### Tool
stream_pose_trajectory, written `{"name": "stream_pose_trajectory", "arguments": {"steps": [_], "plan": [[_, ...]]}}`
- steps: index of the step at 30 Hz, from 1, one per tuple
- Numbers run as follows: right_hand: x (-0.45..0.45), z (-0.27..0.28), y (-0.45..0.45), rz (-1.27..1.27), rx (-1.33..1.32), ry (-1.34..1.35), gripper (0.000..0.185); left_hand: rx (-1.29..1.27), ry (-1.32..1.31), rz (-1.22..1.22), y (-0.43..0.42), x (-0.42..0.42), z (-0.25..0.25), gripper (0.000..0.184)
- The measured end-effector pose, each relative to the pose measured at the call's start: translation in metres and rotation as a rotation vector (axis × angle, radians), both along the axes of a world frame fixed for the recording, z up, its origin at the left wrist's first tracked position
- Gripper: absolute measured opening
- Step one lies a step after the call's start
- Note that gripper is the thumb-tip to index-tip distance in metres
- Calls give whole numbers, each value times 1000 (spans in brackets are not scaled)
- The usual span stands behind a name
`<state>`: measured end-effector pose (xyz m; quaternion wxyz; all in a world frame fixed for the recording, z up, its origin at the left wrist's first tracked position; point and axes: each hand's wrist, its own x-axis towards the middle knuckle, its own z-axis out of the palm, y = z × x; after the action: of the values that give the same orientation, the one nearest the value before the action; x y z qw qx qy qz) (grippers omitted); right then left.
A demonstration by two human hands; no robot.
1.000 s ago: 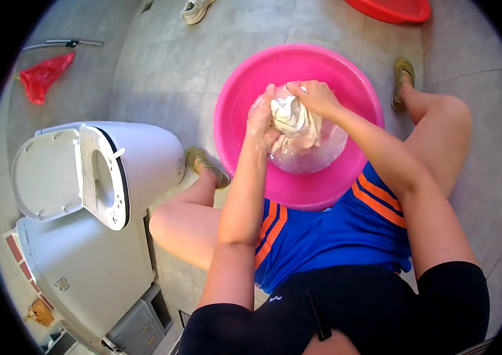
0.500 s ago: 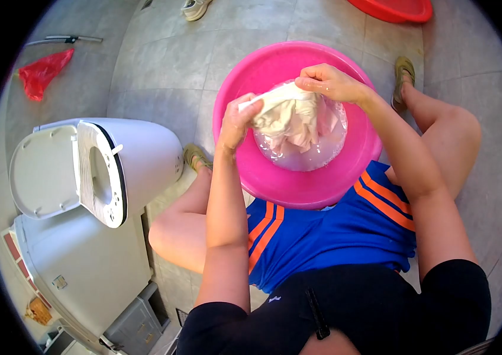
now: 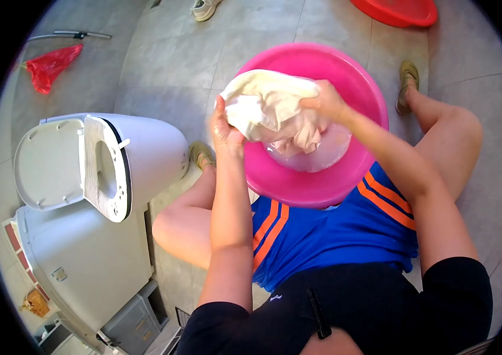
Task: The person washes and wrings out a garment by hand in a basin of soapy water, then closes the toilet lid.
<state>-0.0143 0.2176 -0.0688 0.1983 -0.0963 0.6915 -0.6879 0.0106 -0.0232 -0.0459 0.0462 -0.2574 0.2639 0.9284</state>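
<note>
A wet cream-white cloth (image 3: 271,106) is stretched between my two hands over a round pink basin (image 3: 298,192). My left hand (image 3: 226,127) grips its left edge, near the basin's left rim. On the other side, my right hand (image 3: 328,102) pinches the cloth's right edge. The lower folds hang down to the cloudy, sudsy water (image 3: 331,148) in the basin. Whether more fabric lies under the water is hidden.
A toilet (image 3: 144,157) with raised lid stands at the left, beside a white cabinet (image 3: 94,260). A red plastic bag (image 3: 52,66) lies at the upper left. Beyond the basin are a white shoe (image 3: 205,8) and a red basin (image 3: 399,12).
The cloth has gone from bunched up to spread wider and lifted higher, shifting toward the upper left. Both hands still hold it, with the left raised at the basin's left side.
</note>
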Motion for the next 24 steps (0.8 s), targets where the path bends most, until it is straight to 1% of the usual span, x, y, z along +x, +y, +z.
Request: {"name": "stream_pose_trajectory", "arguments": {"steps": [1, 2, 3, 4, 5, 6, 7, 8, 9, 10, 11, 12, 14, 15, 16, 17, 18, 19, 20, 21, 22, 23, 24], "plan": [[18, 21, -18, -48, -75, 28, 49, 10, -44, -12, 9, -2, -6, 51], [34, 31, -37, -86, -164, 157, 56, 21, -91, -28, 22, -4, -12, 49], [50, 50, -46, -83, -56, 301, 54, 33, -165, -4, 39, -5, -15, 48], [65, 57, -56, -106, -1, 438, 52, 203, 95, -339, 15, -10, -82, 44], [77, 56, -65, -151, 130, 695, 40, 314, 42, -239, 32, -3, -74, 42], [85, 43, -73, -163, 125, 711, 30, 307, 93, -293, 50, 0, -65, 43], [84, 38, -75, -279, 212, 729, 28, 298, 145, -346, 67, 4, -55, 44], [79, 33, -76, -394, 297, 745, 26, 167, 302, -548, 76, 5, -50, 48], [64, 33, -80, -577, 386, 563, 28, 164, 151, -364, 88, 6, -47, 48], [43, 24, -74, -608, 489, 340, 35, 142, 19, -174, 100, 7, -45, 48], [21, 25, -62, -705, 461, 180, 40, 141, -44, -186, 108, 3, -37, 49], [12, 22, -52, -723, 445, 187, 41, 141, -108, -195, 115, -2, -28, 50], [2, 17, -38, -762, 411, 197, 42, 102, -87, -269, 118, -6, -5, 52], [11, 20, -50, -752, 394, 234, 46, 84, -81, -302, 114, -7, 0, 52], [30, 28, -60, -614, 231, 481, 46, 92, -11, -331, 98, -13, -9, 43], [49, 39, -72, -577, 246, 585, 42, 320, 287, -419, 77, -21, -41, 39], [61, 46, -80, -538, 259, 681, 39, 213, 220, -351, 77, -18, -40, 34], [58, 41, -74, -478, 195, 573, 30, 102, 147, -290, 77, -16, -39, 29], [49, 32, -66, -487, 313, 588, 34, -86, 181, -149, 91, 0, -43, 27], [34, 28, -59, -511, 400, 348, 37, -97, 1, -154, 109, 5, 1, 26], [13, 28, -49, -541, 482, 118, 41, -107, -165, -167, 125, 2, 29, 25], [2, 36, -35, -510, 474, -8, 45, -23, -174, -115, 129, 0, 0, 26], [5, 39, -39, -515, 491, -5, 40, -22, -144, -145, 126, 0, -6, 25]]}}
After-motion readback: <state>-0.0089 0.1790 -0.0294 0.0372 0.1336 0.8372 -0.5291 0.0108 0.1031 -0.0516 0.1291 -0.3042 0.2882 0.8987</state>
